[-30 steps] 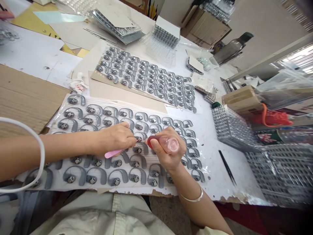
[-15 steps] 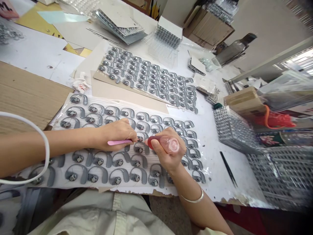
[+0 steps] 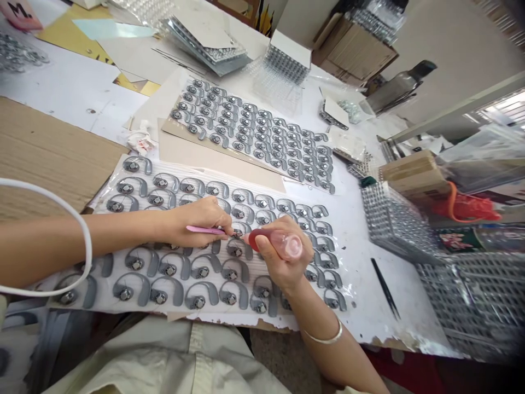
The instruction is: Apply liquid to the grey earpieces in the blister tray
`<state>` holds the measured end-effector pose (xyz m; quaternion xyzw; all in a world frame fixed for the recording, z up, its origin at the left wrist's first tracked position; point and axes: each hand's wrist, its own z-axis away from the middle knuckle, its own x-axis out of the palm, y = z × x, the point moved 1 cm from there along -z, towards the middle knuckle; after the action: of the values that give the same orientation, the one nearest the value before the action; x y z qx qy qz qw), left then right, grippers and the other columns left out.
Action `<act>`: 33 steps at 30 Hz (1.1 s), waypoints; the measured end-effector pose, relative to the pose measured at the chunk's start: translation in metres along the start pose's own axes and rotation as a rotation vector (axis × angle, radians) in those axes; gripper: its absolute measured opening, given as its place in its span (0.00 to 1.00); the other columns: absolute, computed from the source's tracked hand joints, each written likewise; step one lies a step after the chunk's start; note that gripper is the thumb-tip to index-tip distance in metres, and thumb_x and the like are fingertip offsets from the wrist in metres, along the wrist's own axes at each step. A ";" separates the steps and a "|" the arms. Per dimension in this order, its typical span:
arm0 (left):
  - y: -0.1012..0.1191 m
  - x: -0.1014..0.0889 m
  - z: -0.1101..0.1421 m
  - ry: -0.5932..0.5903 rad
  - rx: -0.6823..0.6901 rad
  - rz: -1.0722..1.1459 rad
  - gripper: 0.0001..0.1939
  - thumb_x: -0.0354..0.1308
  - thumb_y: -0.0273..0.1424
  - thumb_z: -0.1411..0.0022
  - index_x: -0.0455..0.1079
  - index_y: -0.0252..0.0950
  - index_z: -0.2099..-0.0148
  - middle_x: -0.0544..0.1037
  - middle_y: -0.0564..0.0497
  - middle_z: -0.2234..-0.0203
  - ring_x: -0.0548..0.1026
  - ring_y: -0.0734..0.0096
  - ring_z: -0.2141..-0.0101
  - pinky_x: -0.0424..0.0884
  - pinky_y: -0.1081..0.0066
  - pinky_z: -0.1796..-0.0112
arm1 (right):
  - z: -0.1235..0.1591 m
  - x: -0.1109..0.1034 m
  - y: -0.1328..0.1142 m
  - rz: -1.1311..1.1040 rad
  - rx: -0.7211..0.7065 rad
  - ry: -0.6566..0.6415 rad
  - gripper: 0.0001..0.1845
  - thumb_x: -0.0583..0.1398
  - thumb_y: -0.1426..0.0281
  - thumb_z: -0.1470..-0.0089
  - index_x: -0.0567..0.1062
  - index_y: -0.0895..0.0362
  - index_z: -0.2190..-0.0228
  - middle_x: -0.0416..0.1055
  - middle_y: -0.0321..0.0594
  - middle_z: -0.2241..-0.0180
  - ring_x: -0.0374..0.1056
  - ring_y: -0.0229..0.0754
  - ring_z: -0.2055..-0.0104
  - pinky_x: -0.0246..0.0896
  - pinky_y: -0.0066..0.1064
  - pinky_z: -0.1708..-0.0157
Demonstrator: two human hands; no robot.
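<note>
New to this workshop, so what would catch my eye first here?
Rows of grey ear-hook pieces cover a plastic-wrapped sheet nearest the person, with a second batch beyond. At the centre, the left hand holds a pink tool and the right hand a red-tipped clear bottle. Grid trays sit to the right.

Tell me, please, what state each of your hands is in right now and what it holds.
Left hand: closed, holding a slim pink tool.
Right hand: closed, holding a clear bottle with a red tip.
</note>
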<state>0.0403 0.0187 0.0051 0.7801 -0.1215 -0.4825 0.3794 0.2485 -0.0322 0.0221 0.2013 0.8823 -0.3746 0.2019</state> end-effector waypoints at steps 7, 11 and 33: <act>-0.001 0.001 -0.001 0.008 -0.022 0.000 0.04 0.56 0.23 0.39 0.70 0.36 0.62 0.80 0.51 0.67 0.75 0.72 0.67 0.59 0.68 0.57 | 0.000 0.001 0.000 -0.015 0.013 0.010 0.03 0.62 0.73 0.52 0.72 0.55 0.72 0.72 0.36 0.76 0.64 0.38 0.75 0.61 0.33 0.75; -0.001 0.001 -0.001 0.009 -0.021 -0.005 0.04 0.57 0.23 0.40 0.70 0.35 0.63 0.80 0.51 0.68 0.76 0.71 0.68 0.60 0.68 0.58 | 0.001 0.001 0.001 -0.024 0.016 0.006 0.04 0.63 0.74 0.52 0.72 0.55 0.71 0.72 0.36 0.75 0.65 0.38 0.74 0.62 0.33 0.74; -0.003 0.002 0.000 0.028 -0.024 0.028 0.04 0.56 0.25 0.39 0.71 0.35 0.62 0.80 0.50 0.68 0.76 0.70 0.68 0.60 0.66 0.55 | 0.003 -0.002 0.005 -0.155 0.139 0.166 0.07 0.61 0.64 0.49 0.74 0.55 0.73 0.69 0.37 0.78 0.64 0.38 0.77 0.61 0.34 0.77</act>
<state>0.0409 0.0200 0.0022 0.7802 -0.1212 -0.4678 0.3972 0.2533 -0.0321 0.0182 0.1762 0.8807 -0.4315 0.0844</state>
